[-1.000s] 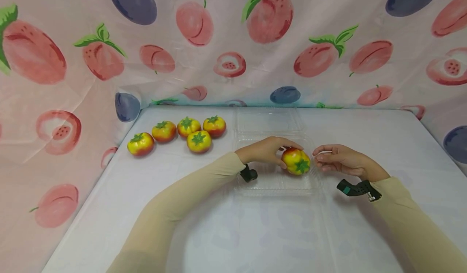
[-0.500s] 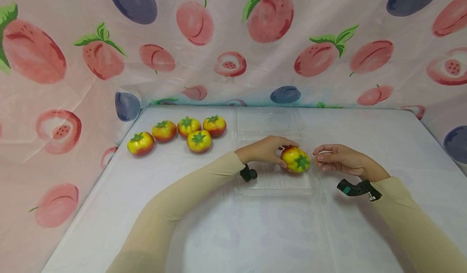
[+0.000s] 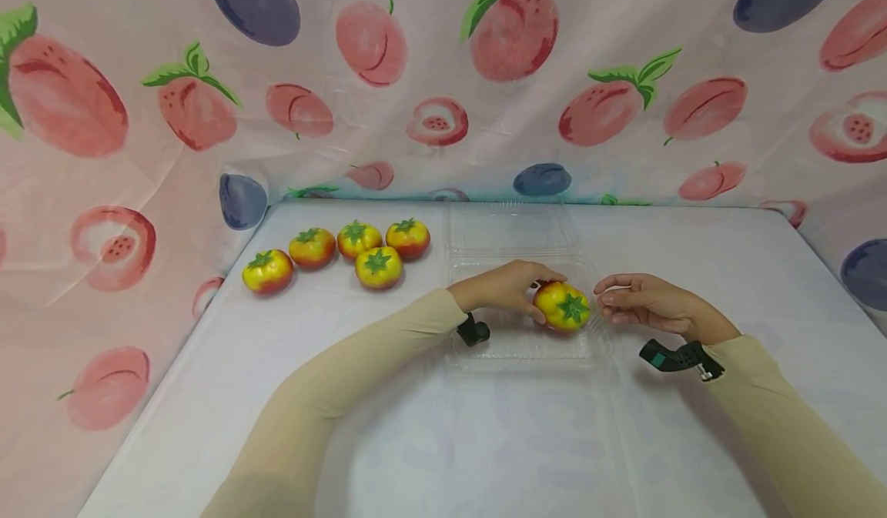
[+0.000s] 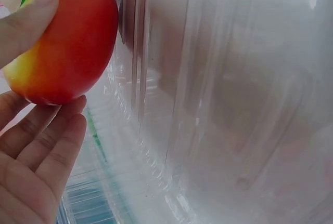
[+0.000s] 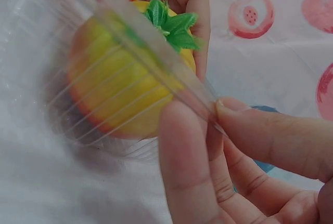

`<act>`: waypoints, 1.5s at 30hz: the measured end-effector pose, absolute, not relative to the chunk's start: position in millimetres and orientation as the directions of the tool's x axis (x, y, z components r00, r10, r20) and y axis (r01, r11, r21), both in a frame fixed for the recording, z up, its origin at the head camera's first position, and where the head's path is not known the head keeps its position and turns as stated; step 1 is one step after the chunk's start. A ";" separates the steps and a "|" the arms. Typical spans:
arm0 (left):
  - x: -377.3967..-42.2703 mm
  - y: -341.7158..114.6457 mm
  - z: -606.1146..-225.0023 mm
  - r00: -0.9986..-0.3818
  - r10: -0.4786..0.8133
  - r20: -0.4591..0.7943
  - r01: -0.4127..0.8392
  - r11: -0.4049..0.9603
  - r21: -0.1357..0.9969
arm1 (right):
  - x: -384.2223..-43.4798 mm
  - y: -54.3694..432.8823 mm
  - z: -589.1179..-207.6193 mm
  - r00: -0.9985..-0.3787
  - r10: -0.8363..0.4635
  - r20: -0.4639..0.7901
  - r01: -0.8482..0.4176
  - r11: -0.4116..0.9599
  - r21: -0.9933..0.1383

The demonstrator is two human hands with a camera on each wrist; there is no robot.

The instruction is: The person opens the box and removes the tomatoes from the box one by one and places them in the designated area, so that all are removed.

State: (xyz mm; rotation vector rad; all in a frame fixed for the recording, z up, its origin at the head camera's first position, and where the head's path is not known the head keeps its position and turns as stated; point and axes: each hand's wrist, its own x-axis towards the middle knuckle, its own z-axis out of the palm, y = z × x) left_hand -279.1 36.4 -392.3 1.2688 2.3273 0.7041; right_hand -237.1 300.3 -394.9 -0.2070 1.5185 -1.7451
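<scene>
My left hand (image 3: 509, 287) grips a yellow-and-red tomato-like fruit (image 3: 564, 307) with a green leafy top, thumb on the near side and fingers beyond. The fruit is at the right half of an open clear plastic box (image 3: 513, 360); whether it touches the bottom I cannot tell. In the left wrist view the fruit's red side (image 4: 78, 42) faces the camera. To the right of the box, my right hand (image 3: 647, 304) pinches its rim between thumb and finger. Through the ribbed clear wall, the right wrist view shows the fruit (image 5: 122, 78), leaves tilted toward that rim (image 5: 156, 52).
Several matching fruits (image 3: 378, 269) stand in a loose group at the table's left rear. The box's clear lid (image 3: 509, 225) lies folded back behind it. A fruit-print cloth (image 3: 436, 56) hangs behind the white table (image 3: 388, 456) and along its left side.
The fruit has turned slightly in my left hand, so its leafy top faces more upward than a second ago. My right hand has stayed in place at the box rim.
</scene>
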 end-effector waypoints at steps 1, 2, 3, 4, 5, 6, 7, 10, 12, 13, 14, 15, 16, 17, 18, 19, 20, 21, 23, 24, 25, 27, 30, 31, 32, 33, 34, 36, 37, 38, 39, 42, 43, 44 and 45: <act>-279.0 36.4 -392.4 -0.512 0.853 -0.103 0.648 0.463 0.604 | -237.3 300.2 -395.1 -0.670 -0.646 -0.367 0.450 0.040 -0.892; -278.7 36.4 -392.3 -0.515 0.851 -0.105 0.642 0.464 0.611 | -237.3 300.0 -395.1 -0.671 -0.643 -0.369 0.449 0.043 -0.892; -278.4 36.5 -392.2 -0.518 0.849 -0.107 0.636 0.466 0.615 | -237.5 299.9 -395.2 -0.672 -0.641 -0.371 0.448 0.046 -0.893; -278.1 36.5 -391.9 -0.521 0.847 -0.109 0.630 0.468 0.619 | -237.6 299.8 -395.2 -0.673 -0.639 -0.372 0.447 0.049 -0.893; -277.6 36.4 -391.5 -0.524 0.845 -0.109 0.627 0.469 0.622 | -237.5 299.6 -395.0 -0.674 -0.638 -0.372 0.446 0.049 -0.894; -277.3 36.5 -391.4 -0.527 0.843 -0.109 0.625 0.471 0.622 | -237.5 299.5 -394.7 -0.674 -0.639 -0.371 0.445 0.050 -0.894; -277.1 36.5 -391.2 -0.530 0.841 -0.109 0.623 0.473 0.623 | -237.6 299.6 -394.8 -0.673 -0.642 -0.369 0.444 0.049 -0.895; -276.7 36.2 -390.7 -0.534 0.839 -0.101 0.629 0.474 0.616 | -238.0 299.6 -395.2 -0.669 -0.650 -0.360 0.441 0.043 -0.897; -276.4 36.0 -390.2 -0.534 0.840 -0.092 0.631 0.469 0.618 | -238.1 299.7 -395.4 -0.667 -0.655 -0.356 0.443 0.036 -0.896; -276.1 35.8 -389.5 -0.533 0.842 -0.086 0.634 0.464 0.619 | -238.3 299.9 -395.8 -0.666 -0.656 -0.354 0.444 0.033 -0.896; -275.9 35.5 -388.9 -0.533 0.843 -0.079 0.636 0.460 0.619 | -238.3 299.8 -395.9 -0.666 -0.657 -0.353 0.445 0.030 -0.895; -275.8 35.1 -388.4 -0.533 0.843 -0.073 0.637 0.456 0.622 | -238.3 299.8 -396.0 -0.665 -0.658 -0.352 0.447 0.027 -0.894; -275.6 34.8 -387.7 -0.533 0.843 -0.067 0.638 0.453 0.623 | -238.2 299.6 -395.8 -0.665 -0.658 -0.352 0.447 0.026 -0.894; -275.4 34.5 -386.7 -0.535 0.843 -0.061 0.639 0.451 0.623 | -238.3 299.7 -396.0 -0.667 -0.656 -0.354 0.448 0.027 -0.893; -275.1 34.1 -385.6 -0.537 0.842 -0.057 0.640 0.450 0.623 | -238.4 299.6 -396.0 -0.668 -0.653 -0.357 0.448 0.030 -0.893; -274.9 33.6 -384.6 -0.538 0.841 -0.051 0.640 0.447 0.625 | -238.3 299.6 -395.9 -0.669 -0.650 -0.360 0.448 0.033 -0.894; -274.7 33.1 -383.5 -0.541 0.840 -0.047 0.638 0.446 0.627 | -238.1 299.3 -395.5 -0.671 -0.647 -0.362 0.448 0.036 -0.893; -274.3 32.5 -382.2 -0.544 0.838 -0.042 0.636 0.445 0.630 | -238.0 299.3 -395.5 -0.672 -0.645 -0.364 0.447 0.038 -0.894; -273.1 31.0 -378.8 -0.550 0.834 -0.032 0.631 0.441 0.638 | -237.9 299.2 -395.2 -0.672 -0.646 -0.361 0.443 0.039 -0.895; -272.7 30.3 -377.2 -0.553 0.833 -0.027 0.629 0.438 0.643 | -237.8 299.0 -395.0 -0.671 -0.650 -0.357 0.441 0.038 -0.897; -272.1 29.4 -375.4 -0.555 0.831 -0.021 0.627 0.436 0.646 | -237.8 299.1 -395.1 -0.669 -0.654 -0.353 0.440 0.034 -0.897; -271.2 27.4 -371.8 -0.560 0.829 -0.015 0.626 0.435 0.647 | -238.1 299.4 -395.6 -0.665 -0.662 -0.345 0.438 0.028 -0.899; -270.2 24.1 -366.9 -0.564 0.826 -0.003 0.628 0.432 0.648 | -238.4 299.6 -396.4 -0.660 -0.670 -0.339 0.442 0.019 -0.897; -269.8 22.8 -365.0 -0.567 0.824 -0.002 0.627 0.432 0.648 | -238.5 299.8 -396.5 -0.659 -0.671 -0.339 0.444 0.016 -0.896; -269.6 21.6 -363.4 -0.569 0.823 0.002 0.627 0.432 0.648 | -238.5 299.9 -396.6 -0.659 -0.672 -0.339 0.447 0.014 -0.895; -269.6 20.3 -361.9 -0.571 0.821 0.008 0.627 0.430 0.650 | -238.5 300.0 -396.8 -0.658 -0.671 -0.341 0.450 0.012 -0.893; -269.4 19.0 -360.4 -0.573 0.819 0.012 0.627 0.428 0.651 | -238.5 300.0 -396.8 -0.659 -0.671 -0.341 0.451 0.011 -0.892; -269.4 15.9 -357.6 -0.578 0.816 0.022 0.624 0.425 0.655 | -238.4 300.0 -396.9 -0.660 -0.667 -0.346 0.454 0.012 -0.891; -269.5 14.3 -356.5 -0.580 0.814 0.028 0.623 0.421 0.659 | -238.3 300.0 -396.9 -0.662 -0.664 -0.348 0.457 0.011 -0.890; -269.7 12.6 -355.6 -0.582 0.813 0.033 0.623 0.419 0.660 | -238.2 299.9 -396.9 -0.664 -0.661 -0.350 0.458 0.010 -0.889; -270.0 10.8 -354.8 -0.584 0.811 0.040 0.624 0.417 0.661 | -238.2 299.8 -396.9 -0.665 -0.658 -0.352 0.460 0.010 -0.888; -270.5 4.6 -352.3 -0.591 0.804 0.057 0.626 0.414 0.661 | -238.2 299.7 -397.0 -0.668 -0.655 -0.352 0.462 0.006 -0.887; -270.4 2.3 -351.4 -0.595 0.802 0.061 0.626 0.414 0.661 | -238.2 299.8 -397.2 -0.668 -0.655 -0.353 0.464 0.004 -0.886; -270.2 -0.1 -350.4 -0.600 0.797 0.064 0.625 0.418 0.659 | -238.3 299.8 -397.4 -0.669 -0.654 -0.352 0.461 0.006 -0.887; -270.0 -2.5 -349.5 -0.604 0.794 0.068 0.623 0.417 0.662 | -238.3 299.7 -397.5 -0.669 -0.654 -0.353 0.461 0.007 -0.887</act>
